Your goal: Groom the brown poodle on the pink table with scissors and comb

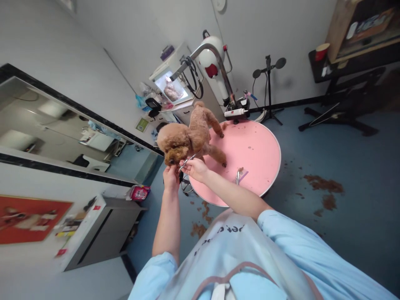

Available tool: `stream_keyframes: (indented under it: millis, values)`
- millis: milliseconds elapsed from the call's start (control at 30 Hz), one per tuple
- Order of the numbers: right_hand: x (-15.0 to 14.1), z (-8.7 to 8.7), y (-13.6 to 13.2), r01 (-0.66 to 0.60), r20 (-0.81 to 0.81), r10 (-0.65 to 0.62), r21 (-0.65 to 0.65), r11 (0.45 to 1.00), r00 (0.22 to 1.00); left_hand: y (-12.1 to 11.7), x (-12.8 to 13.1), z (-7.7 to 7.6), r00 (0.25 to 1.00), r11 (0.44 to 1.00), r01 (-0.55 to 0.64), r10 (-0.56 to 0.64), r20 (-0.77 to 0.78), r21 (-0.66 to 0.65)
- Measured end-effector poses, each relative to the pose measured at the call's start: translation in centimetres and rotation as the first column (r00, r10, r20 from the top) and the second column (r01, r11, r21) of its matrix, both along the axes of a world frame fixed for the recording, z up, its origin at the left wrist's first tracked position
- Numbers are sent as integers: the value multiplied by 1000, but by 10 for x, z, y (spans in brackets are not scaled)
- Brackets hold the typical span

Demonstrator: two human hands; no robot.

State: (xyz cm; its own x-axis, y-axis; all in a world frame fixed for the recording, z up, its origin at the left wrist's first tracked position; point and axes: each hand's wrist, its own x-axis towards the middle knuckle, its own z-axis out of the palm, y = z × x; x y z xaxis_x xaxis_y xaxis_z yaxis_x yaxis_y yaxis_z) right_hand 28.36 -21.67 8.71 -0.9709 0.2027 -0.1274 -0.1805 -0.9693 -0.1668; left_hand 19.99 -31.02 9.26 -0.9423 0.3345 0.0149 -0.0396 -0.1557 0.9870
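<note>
A curly brown dog (200, 129), poodle-like, stands at the left edge of a round pink grooming table (250, 146), its head lowered toward me. My left hand (171, 178) is closed at the underside of its muzzle (173, 156); the fingertips are partly hidden by fur. In my right hand (196, 168) is a pair of metal scissors (187, 161), held close beside the muzzle and near my left fingers. Whether the blades are apart I cannot make out. On the tabletop lie a metal tool (238, 178), a purple comb-like strip (244, 175) and a tuft of cut fur (240, 169).
A curved grooming arm (215, 52) with a hanging black loop rises behind the dog. A white bottle (235, 112) is at the table's back edge. Clumps of fur (323, 183) lie on the blue floor. A mirror (78, 133) lines the left wall; a tripod (269, 91) stands behind.
</note>
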Motion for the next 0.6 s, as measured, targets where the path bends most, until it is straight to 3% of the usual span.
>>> stream_keyframes:
  millis: [200,333,433,500,600]
  values:
    - [-4,-14,7,-54,-22,55,62,997,998,1,0,-8,1000,1000,8,-8,17,25]
    - [8,-50,10,-51,-9,52,123,991,999,6,2,-29,992,989,-35,16,128,145]
    - [32,-88,7,-100,169,71,174,980,983,16,5,-38,979,975,-61,16,202,216]
    - [50,-112,5,-102,343,8,257,961,939,26,10,-36,978,958,-104,50,203,268]
    - [73,-134,7,-162,535,-127,461,873,835,44,21,-29,991,954,-105,76,111,280]
